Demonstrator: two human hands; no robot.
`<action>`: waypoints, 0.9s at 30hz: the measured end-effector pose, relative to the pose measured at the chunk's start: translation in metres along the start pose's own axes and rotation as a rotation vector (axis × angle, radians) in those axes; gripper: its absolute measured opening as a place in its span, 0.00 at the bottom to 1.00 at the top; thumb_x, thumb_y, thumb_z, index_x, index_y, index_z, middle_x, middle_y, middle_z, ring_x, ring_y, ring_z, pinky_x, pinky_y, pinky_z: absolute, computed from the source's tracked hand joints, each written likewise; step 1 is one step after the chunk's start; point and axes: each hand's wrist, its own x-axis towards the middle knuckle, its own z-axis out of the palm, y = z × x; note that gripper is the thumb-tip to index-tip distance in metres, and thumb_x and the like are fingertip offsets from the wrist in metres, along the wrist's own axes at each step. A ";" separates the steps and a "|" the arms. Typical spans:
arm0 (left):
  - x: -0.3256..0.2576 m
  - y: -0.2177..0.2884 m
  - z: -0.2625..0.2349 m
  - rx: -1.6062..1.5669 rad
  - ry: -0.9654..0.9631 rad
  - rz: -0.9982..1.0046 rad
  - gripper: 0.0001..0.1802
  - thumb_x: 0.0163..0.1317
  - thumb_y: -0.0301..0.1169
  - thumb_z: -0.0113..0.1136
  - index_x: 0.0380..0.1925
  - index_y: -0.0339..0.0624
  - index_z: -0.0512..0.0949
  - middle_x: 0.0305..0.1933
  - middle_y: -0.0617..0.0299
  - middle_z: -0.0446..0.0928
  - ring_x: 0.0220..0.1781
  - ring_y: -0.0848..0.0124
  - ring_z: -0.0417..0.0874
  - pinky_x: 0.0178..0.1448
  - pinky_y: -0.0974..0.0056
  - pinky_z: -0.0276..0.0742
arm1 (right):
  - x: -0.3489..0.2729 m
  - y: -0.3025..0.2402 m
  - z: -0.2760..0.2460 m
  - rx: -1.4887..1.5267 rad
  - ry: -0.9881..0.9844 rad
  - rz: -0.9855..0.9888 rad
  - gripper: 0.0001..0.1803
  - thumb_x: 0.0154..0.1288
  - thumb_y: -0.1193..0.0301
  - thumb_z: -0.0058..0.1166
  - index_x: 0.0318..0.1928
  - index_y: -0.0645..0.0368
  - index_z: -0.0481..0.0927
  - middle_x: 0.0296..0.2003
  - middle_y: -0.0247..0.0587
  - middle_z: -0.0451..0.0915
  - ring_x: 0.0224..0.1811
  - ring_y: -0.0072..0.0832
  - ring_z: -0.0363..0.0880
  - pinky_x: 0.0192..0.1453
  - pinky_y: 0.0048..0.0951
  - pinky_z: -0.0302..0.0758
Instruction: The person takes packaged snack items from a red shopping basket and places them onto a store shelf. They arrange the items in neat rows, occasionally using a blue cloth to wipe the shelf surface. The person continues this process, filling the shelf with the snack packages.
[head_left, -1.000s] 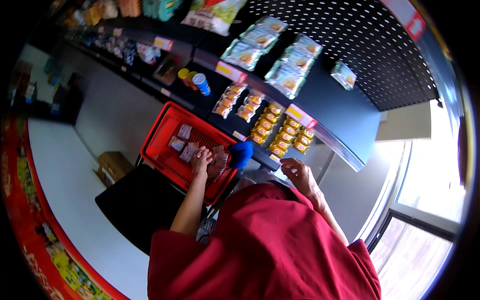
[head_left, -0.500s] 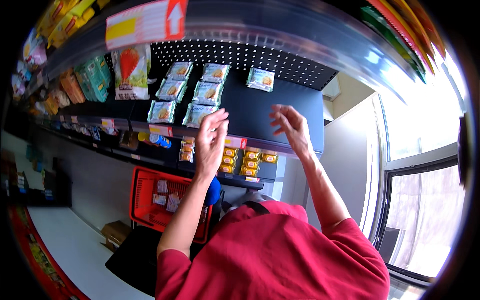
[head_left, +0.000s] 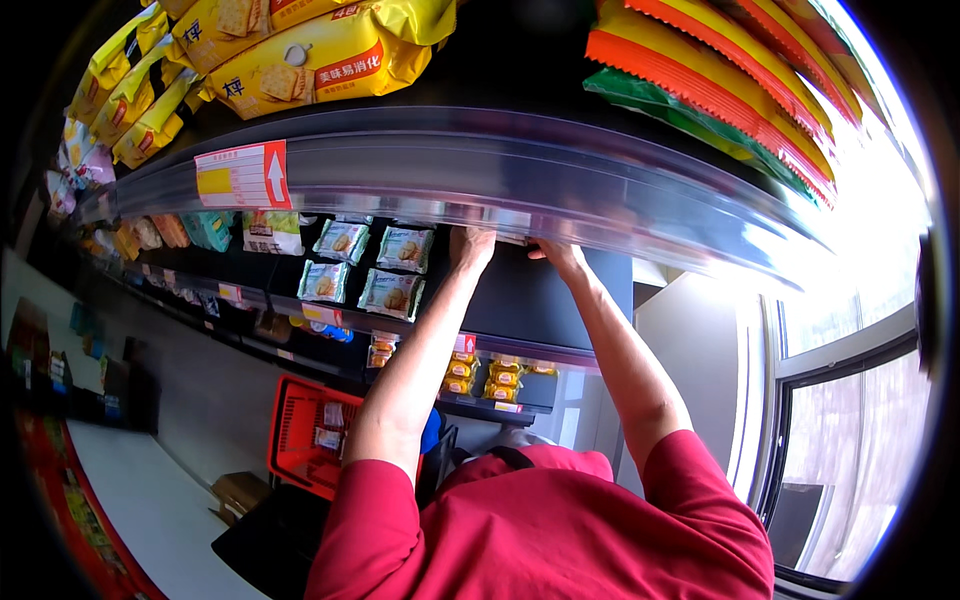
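Both grips are too hidden to judge as the left hand and right hand reach beneath the upper shelf, where a sideways swing of the left forearm could skew the green-and-white packets lying under it.

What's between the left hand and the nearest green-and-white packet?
In the head view, only a narrow strip of dark shelf shows between the left hand and that packet.
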 end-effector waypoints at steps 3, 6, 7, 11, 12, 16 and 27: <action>-0.018 -0.008 -0.022 -0.392 -0.025 -0.318 0.26 0.65 0.41 0.66 0.58 0.38 0.76 0.51 0.47 0.84 0.53 0.55 0.86 0.55 0.54 0.83 | -0.032 -0.033 0.014 0.113 -0.058 -0.014 0.24 0.70 0.63 0.60 0.61 0.62 0.76 0.49 0.45 0.82 0.48 0.33 0.85 0.40 0.32 0.88; -0.056 0.048 -0.063 -0.861 -0.124 -0.445 0.23 0.60 0.32 0.73 0.52 0.32 0.80 0.46 0.53 0.84 0.42 0.69 0.88 0.38 0.64 0.88 | -0.067 -0.040 0.001 0.203 -0.110 -0.020 0.28 0.69 0.63 0.63 0.64 0.64 0.74 0.49 0.45 0.82 0.48 0.32 0.84 0.46 0.31 0.86; -0.070 0.042 -0.073 -0.920 -0.152 -0.450 0.23 0.60 0.32 0.73 0.52 0.31 0.80 0.46 0.53 0.84 0.42 0.68 0.88 0.40 0.64 0.89 | -0.094 -0.070 0.005 0.200 -0.155 -0.012 0.30 0.68 0.64 0.63 0.65 0.65 0.74 0.49 0.46 0.83 0.48 0.32 0.84 0.48 0.31 0.85; -0.139 0.074 -0.115 -0.982 -0.259 -0.452 0.22 0.65 0.31 0.69 0.56 0.34 0.76 0.51 0.57 0.83 0.50 0.70 0.86 0.48 0.64 0.88 | -0.166 -0.106 0.001 0.180 -0.173 -0.064 0.27 0.67 0.69 0.66 0.63 0.65 0.76 0.38 0.38 0.82 0.42 0.27 0.83 0.48 0.27 0.82; -0.158 0.076 -0.128 -0.992 -0.255 -0.486 0.24 0.64 0.31 0.70 0.57 0.34 0.75 0.52 0.57 0.82 0.51 0.71 0.85 0.48 0.64 0.88 | -0.180 -0.108 0.005 0.144 -0.209 -0.077 0.27 0.66 0.69 0.67 0.63 0.64 0.76 0.38 0.38 0.82 0.41 0.26 0.83 0.47 0.27 0.82; -0.231 0.067 -0.167 -1.003 -0.167 -0.454 0.26 0.62 0.29 0.72 0.57 0.36 0.72 0.55 0.59 0.79 0.56 0.72 0.81 0.59 0.65 0.82 | -0.226 -0.098 0.036 0.177 -0.380 -0.055 0.26 0.65 0.71 0.68 0.62 0.62 0.77 0.39 0.36 0.82 0.40 0.21 0.81 0.45 0.24 0.81; -0.420 -0.070 -0.217 -0.931 0.349 -1.111 0.31 0.55 0.43 0.77 0.55 0.44 0.76 0.52 0.58 0.81 0.48 0.70 0.84 0.44 0.62 0.84 | -0.295 -0.035 0.131 -0.260 -0.866 -0.075 0.25 0.71 0.73 0.62 0.65 0.62 0.73 0.45 0.43 0.84 0.48 0.26 0.84 0.43 0.28 0.83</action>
